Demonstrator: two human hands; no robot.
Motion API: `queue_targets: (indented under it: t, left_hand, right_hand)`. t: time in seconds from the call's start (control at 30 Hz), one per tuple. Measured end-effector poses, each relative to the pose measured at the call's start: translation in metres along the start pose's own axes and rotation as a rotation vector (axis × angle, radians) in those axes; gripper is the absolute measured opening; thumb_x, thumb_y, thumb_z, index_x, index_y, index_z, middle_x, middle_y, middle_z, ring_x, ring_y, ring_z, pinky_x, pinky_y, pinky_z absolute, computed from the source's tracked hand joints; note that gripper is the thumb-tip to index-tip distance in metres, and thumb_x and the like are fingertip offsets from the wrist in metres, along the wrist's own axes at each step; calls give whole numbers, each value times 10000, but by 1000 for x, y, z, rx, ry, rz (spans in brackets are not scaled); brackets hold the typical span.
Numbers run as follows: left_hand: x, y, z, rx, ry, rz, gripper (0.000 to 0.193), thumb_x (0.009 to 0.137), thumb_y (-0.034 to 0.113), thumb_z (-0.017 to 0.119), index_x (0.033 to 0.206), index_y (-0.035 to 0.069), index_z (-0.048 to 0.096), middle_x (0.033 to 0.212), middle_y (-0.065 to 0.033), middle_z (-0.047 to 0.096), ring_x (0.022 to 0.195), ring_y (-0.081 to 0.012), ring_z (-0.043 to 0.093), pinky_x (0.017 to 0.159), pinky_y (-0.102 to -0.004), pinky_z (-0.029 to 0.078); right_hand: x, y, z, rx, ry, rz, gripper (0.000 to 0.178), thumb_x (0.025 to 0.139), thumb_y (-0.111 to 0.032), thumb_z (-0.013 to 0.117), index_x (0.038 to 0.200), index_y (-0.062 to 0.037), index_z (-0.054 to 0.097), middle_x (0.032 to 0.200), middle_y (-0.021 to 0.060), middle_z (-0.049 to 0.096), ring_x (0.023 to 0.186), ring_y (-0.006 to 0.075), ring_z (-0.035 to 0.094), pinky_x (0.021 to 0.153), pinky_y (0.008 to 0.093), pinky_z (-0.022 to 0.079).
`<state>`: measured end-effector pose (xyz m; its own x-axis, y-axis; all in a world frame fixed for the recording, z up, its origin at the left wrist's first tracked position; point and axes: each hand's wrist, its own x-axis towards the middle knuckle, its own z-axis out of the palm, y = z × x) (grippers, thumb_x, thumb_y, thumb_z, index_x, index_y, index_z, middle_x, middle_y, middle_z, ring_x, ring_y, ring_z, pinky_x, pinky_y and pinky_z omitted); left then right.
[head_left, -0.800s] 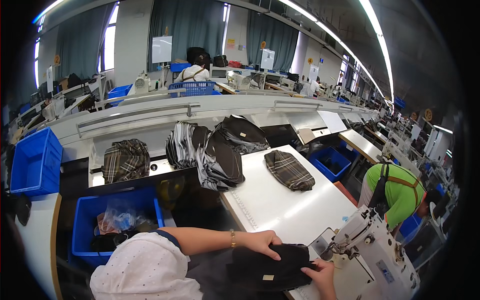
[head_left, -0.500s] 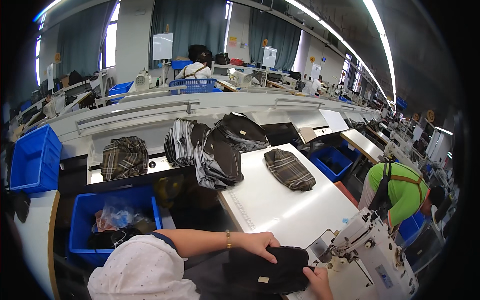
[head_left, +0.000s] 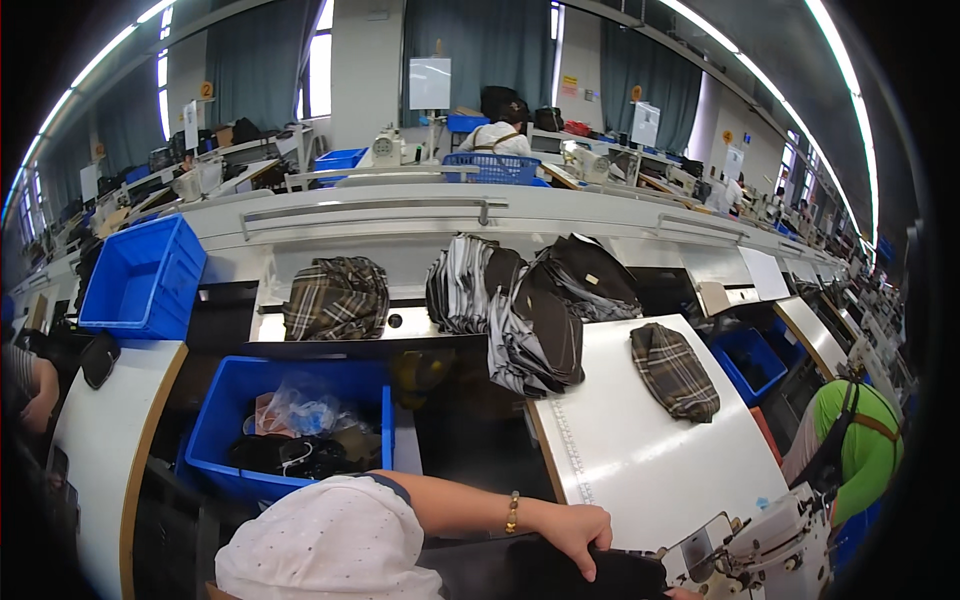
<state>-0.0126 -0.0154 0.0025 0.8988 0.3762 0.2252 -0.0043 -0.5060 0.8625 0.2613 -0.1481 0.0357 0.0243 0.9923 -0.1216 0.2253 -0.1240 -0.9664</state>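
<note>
At the lower edge, my left hand (head_left: 575,530) pinches a black fabric panel (head_left: 500,568), thumb on top. Only a sliver of my right hand (head_left: 684,594) shows, at the panel's right end; the rest is out of the picture. The panel's lower part is cut off too. Just right of it stands a white sewing machine (head_left: 775,550), close to the panel's end. Beyond my hands, a brown plaid fabric piece (head_left: 675,372) lies on the white worktable (head_left: 610,440). A pile of black and grey panels (head_left: 540,330) overlaps the table's far left corner.
Folded plaid pieces (head_left: 337,300) lie on the far ledge. A blue bin (head_left: 230,470) with plastic bags stands left of my arm; another blue bin (head_left: 145,275) sits on the left table (head_left: 105,430). A person in green (head_left: 865,450) bends at the right.
The view has turned right-to-left, so the scene sits farther right. The panel and my hands are lower in the picture; the panel's pale label and most of my right hand have left it.
</note>
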Motion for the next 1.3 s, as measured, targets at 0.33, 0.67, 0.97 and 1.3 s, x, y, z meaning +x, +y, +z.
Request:
queue_targets:
  t: [0.33,0.67,0.97,1.3]
  left_hand:
    - [13,15,-20,168,182,-82,404,726,298,842,708,-44,628,613,-171,596,607,-318,594,582,-406,444]
    - [105,-18,-38,30,-348,-57,314,698,218,859,751,-38,684,597,-105,610,585,-204,566,576,-363,443]
    - [182,-15,11,-209,-693,69,242,760,156,811,815,-52,700,673,-81,674,637,-125,590,583,-333,459]
    - [164,-10,2,-100,-543,41,237,773,215,780,815,-7,709,672,-128,676,608,-229,630,586,-361,484]
  right_hand:
    - [-3,30,2,-396,-7,-297,292,712,-51,886,728,-12,598,681,-38,542,668,73,452,576,269,411]
    - [1,36,-12,-284,140,-233,295,713,6,862,796,-25,580,746,-45,517,724,64,461,629,235,410]
    - [0,19,-17,-166,138,-134,147,807,-11,777,762,-4,638,730,-24,579,673,71,501,611,244,423]
    - [1,13,-18,-223,156,-233,115,856,-44,726,823,57,681,674,72,610,605,140,546,581,280,432]
